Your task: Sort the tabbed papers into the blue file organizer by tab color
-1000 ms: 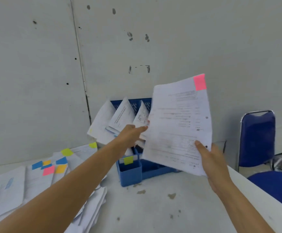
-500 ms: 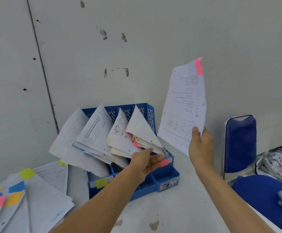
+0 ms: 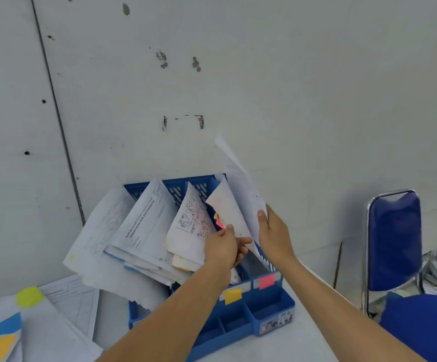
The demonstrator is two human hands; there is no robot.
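Observation:
The blue file organizer [image 3: 269, 312] stands against the wall, its slots stuffed with leaning papers [image 3: 144, 226]. Its front carries a yellow tab [image 3: 233, 296] and a pink tab [image 3: 266, 280]. My right hand [image 3: 273, 232] grips a white sheet [image 3: 239, 178] edge-on, its lower end down inside the rightmost slot above the pink tab. My left hand [image 3: 224, 246] holds back the neighbouring paper [image 3: 225, 207] in that slot, thumb on its lower edge. The held sheet's own tab is hidden.
A stack of papers [image 3: 37, 327] with green, blue, yellow and pink tabs lies at the left on the white table [image 3: 285, 346]. A blue chair [image 3: 395, 244] stands at the right, with crumpled papers behind it. The grey wall is close behind the organizer.
My right hand has brought the pink-tabbed sheet down from the air into the rightmost slot. My left hand has risen to the papers in that slot. The view has moved closer.

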